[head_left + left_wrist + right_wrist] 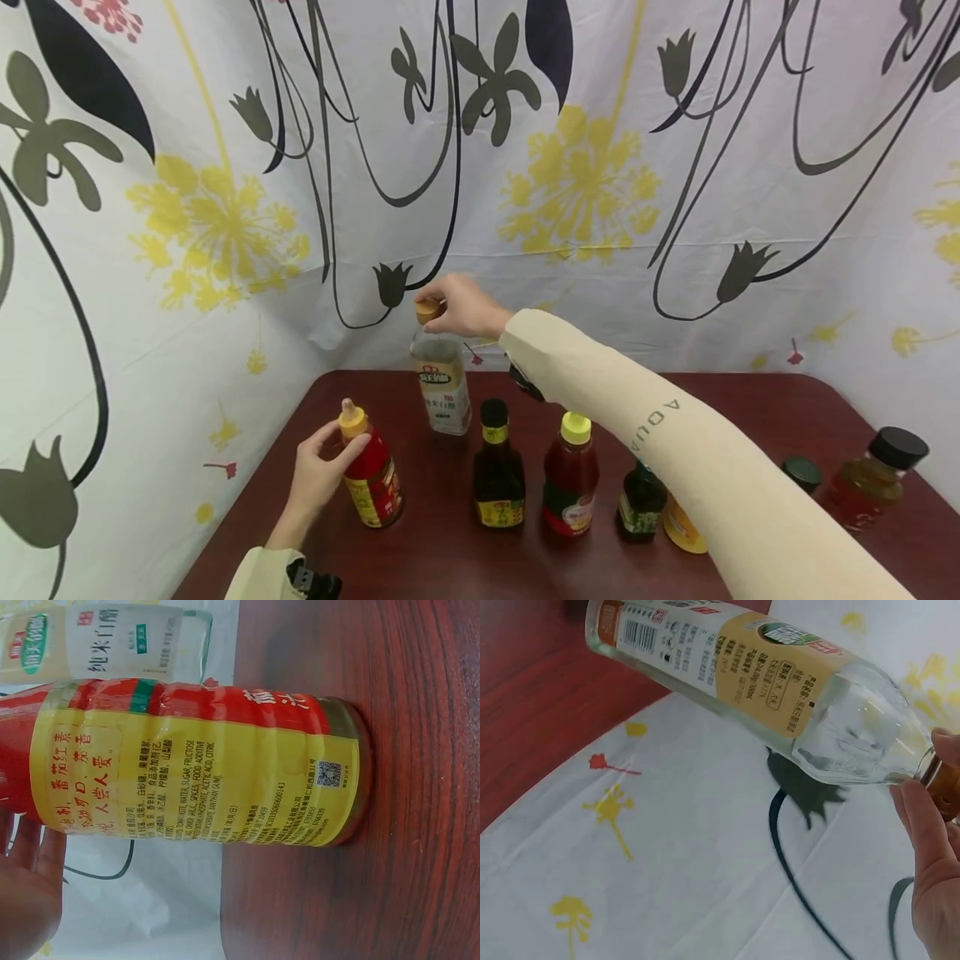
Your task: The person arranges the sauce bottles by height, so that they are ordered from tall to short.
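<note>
My left hand (318,467) grips a red squeeze bottle of ketchup (378,483) around its upper part, under the yellow nozzle cap. Its yellow back label fills much of the left wrist view, and the base is at the dark red tabletop. Farther back, my right hand (468,307) pinches the orange-brown cap (428,311) of a tall clear glass bottle of white rice vinegar (442,383). In the right wrist view, thumb and fingers (926,825) close round that cap at the neck. The vinegar bottle leans slightly, its foot close over the table behind the ketchup.
To the right stand a dark sauce bottle (498,479), a red sauce bottle with a yellow lid (572,483) and a small dark bottle (641,504). A yellow container (682,529) is partly behind my right sleeve. At far right is a black-lidded jar (870,483). Patterned cloth (585,317) hangs behind.
</note>
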The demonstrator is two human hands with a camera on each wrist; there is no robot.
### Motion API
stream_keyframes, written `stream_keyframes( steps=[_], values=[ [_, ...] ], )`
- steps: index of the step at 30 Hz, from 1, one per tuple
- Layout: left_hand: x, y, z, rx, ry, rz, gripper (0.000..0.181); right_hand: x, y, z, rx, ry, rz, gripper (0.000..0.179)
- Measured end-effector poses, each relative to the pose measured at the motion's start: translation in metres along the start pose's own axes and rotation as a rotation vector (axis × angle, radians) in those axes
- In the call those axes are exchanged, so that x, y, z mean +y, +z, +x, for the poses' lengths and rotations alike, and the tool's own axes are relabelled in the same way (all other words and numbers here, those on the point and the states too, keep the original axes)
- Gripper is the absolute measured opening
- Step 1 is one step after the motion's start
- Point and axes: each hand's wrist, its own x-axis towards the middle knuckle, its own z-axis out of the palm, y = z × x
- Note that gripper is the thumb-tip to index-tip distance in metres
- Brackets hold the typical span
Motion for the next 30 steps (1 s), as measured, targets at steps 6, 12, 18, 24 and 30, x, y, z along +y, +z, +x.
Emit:
stream_keyframes(
  steps=[6, 12, 18, 24, 30],
  values=[
    [-0.002, 0.001, 0.000, 0.011, -0.016, 0.010, 0.031, 0.021, 0.006, 0.010, 0.001, 0.017, -0.005, 0.033],
    [-0.003, 0.004, 0.000, -0.011, 0.028, -0.045, 0.030, 0.037, 0.015, 0.015, -0.029, 0.027, -0.006, 0.034],
    [-0.008, 0.001, 0.000, -0.001, 0.091, -0.046, 0.030, 0.039, 0.026, 0.020, -0.059, 0.020, -0.029, 0.037],
    [-0.045, 0.003, 0.010, -0.018, 0.127, -0.093, 0.033, 0.039, 0.032, 0.021, -0.083, 0.046, 0.012, 0.039],
    [-0.027, 0.002, 0.007, -0.016, 0.152, -0.125, 0.031, 0.042, 0.031, 0.026, -0.097, 0.102, 0.004, 0.041]
  ],
)
